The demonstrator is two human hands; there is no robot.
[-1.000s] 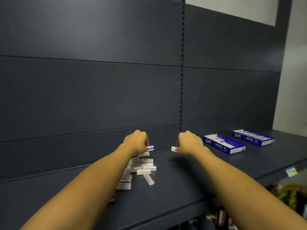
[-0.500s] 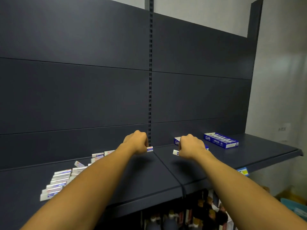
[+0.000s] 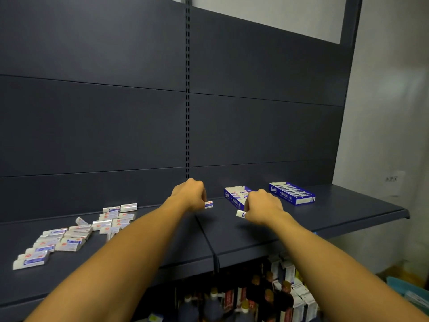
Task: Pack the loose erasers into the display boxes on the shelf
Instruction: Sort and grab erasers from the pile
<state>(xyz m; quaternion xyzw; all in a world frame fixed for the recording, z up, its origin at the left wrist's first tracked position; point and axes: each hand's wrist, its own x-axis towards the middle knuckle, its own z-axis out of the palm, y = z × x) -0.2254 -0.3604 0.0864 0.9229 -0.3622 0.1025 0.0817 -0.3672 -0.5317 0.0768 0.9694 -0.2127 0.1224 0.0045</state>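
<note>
Several loose white erasers (image 3: 76,233) in blue-and-red sleeves lie scattered on the dark shelf (image 3: 336,217) at the left. My left hand (image 3: 190,194) is closed over the shelf's middle, with one eraser (image 3: 208,204) sticking out of the fist. My right hand (image 3: 262,205) is closed too, and another eraser (image 3: 241,214) pokes out at its left side. Right behind that hand stands a blue display box (image 3: 234,196), partly filled and partly hidden by it. A second blue display box (image 3: 292,195), full of erasers, lies further right.
The shelf's front edge runs across below my forearms, with a seam between two shelf boards (image 3: 209,240) in the middle. Bottles and cartons (image 3: 267,296) stand on the level below. A pale wall (image 3: 390,112) closes the right side.
The view has swung right, so the eraser pile now lies far left. Both fists, each holding an eraser, have travelled right along the shelf; the right one is now at the nearer box.
</note>
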